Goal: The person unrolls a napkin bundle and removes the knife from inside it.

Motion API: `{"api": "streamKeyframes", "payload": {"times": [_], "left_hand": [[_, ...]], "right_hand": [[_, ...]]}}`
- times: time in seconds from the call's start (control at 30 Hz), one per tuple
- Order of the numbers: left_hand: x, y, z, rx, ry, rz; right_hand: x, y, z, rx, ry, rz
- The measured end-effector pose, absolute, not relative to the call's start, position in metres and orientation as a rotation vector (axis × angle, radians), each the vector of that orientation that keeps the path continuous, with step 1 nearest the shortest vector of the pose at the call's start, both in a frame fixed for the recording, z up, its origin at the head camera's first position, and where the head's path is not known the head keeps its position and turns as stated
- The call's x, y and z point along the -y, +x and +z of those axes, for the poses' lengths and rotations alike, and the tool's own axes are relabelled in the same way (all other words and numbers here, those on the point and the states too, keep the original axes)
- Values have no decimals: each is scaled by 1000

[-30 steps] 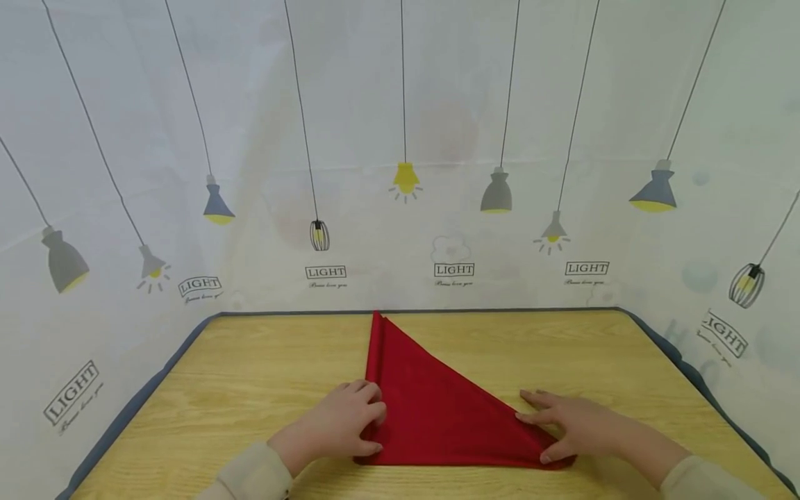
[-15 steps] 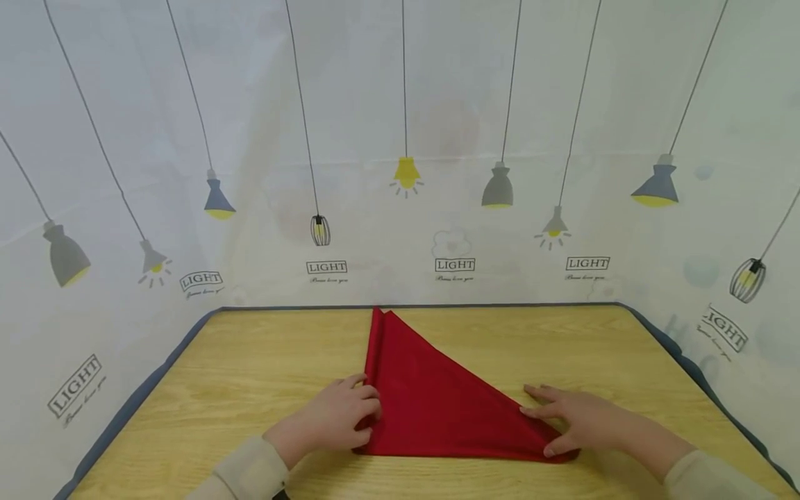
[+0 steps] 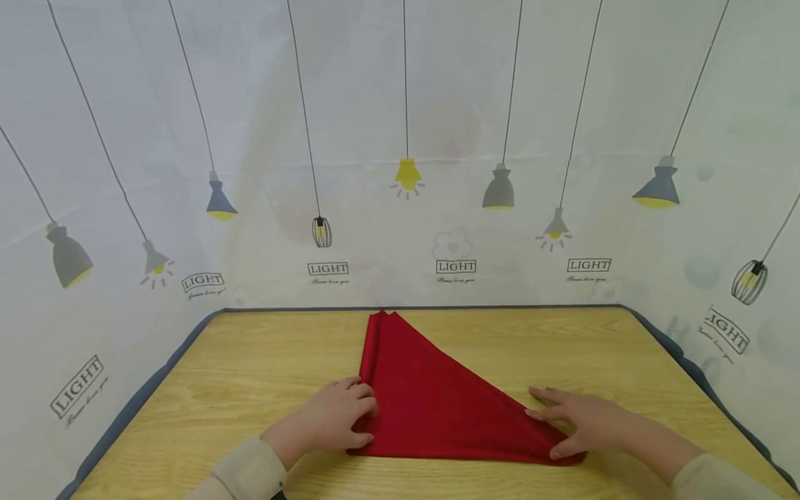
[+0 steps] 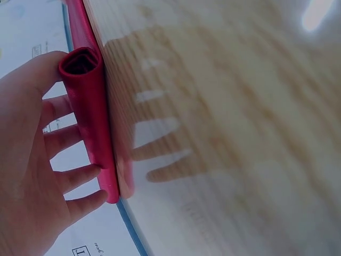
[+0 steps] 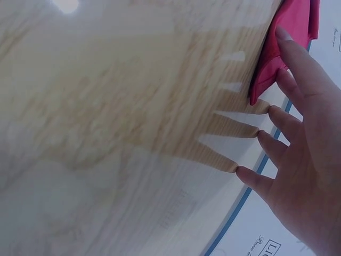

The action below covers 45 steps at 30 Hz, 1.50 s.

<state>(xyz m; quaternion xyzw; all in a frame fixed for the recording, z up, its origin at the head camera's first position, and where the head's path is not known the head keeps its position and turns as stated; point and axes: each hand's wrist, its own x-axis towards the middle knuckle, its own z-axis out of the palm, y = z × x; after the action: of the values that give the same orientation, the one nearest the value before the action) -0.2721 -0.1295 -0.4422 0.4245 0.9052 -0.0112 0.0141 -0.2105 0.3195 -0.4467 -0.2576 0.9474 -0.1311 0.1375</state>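
A red cloth [image 3: 437, 403] lies on the table as a rough triangle, its left edge rolled into a tube. My left hand [image 3: 340, 417] rests at this rolled edge, near its front end. In the left wrist view, the spread, slightly bent fingers of my left hand [image 4: 37, 154] touch the roll [image 4: 90, 117], whose hollow end shows. At the cloth's front right corner, my right hand [image 3: 594, 423] lies with fingers spread. Its thumb presses the corner and a finger touches the slanted edge. In the right wrist view, other fingers of my right hand [image 5: 303, 144] rest on the tabletop.
The wood-grain tabletop [image 3: 250, 354] is glossy and reflects both hands. White sheeting [image 3: 362, 104] printed with hanging lamps stands along the back and both sides. Blue trim [image 3: 150, 389] runs along the tabletop's borders.
Both hands have moved slightly apart, the left to the left and the right to the right. The cloth's base is a little wider, and its rolled edge has shifted left.
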Motion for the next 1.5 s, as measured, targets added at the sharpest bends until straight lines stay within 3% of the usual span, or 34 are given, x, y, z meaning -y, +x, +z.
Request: {"api": "streamKeyframes", "payload": {"times": [1.5], "left_hand": [[139, -274, -446, -2795, 1265, 35]], "right_hand": [[-344, -204, -449, -2718, -788, -439]]}}
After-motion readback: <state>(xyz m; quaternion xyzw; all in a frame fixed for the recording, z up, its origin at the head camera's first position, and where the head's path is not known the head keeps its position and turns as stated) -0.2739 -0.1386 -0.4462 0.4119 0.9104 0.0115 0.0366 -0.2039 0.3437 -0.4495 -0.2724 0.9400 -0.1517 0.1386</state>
